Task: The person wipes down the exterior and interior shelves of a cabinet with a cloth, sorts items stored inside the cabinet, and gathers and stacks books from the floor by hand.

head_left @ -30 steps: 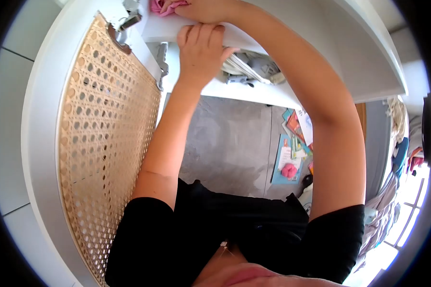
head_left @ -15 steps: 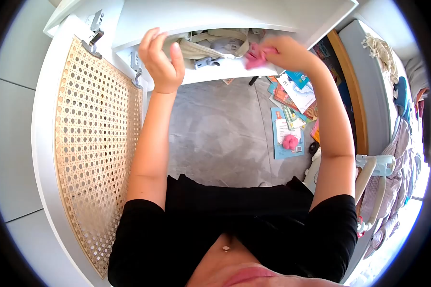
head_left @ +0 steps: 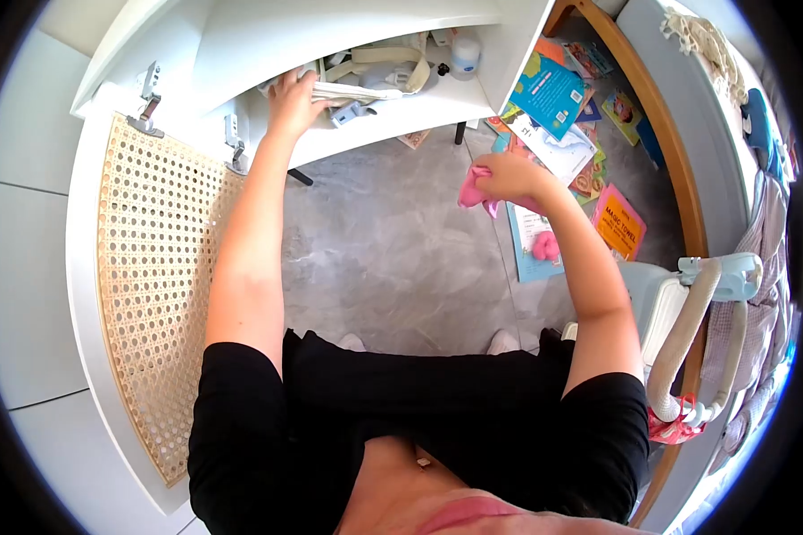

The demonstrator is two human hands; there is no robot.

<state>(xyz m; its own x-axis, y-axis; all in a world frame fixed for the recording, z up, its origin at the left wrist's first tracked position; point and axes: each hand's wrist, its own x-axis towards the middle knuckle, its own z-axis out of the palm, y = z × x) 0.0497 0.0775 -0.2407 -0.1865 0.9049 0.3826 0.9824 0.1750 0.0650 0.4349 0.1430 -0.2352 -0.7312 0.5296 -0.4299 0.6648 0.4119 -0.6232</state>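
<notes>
"MAGIC TOWEL" in dark capitals on an orange, pink-edged booklet, near the floor's edge along the curved wooden frame, smaller print on the blue book unreadable

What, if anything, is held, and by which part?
The right hand holds a pink cloth by a bunched part; for the left hand, I can't tell.

The person's bare left arm stretches forward, the left hand extended, thumb apart from the fingers; the bare right arm angles inward, the right hand curled closed.
</notes>
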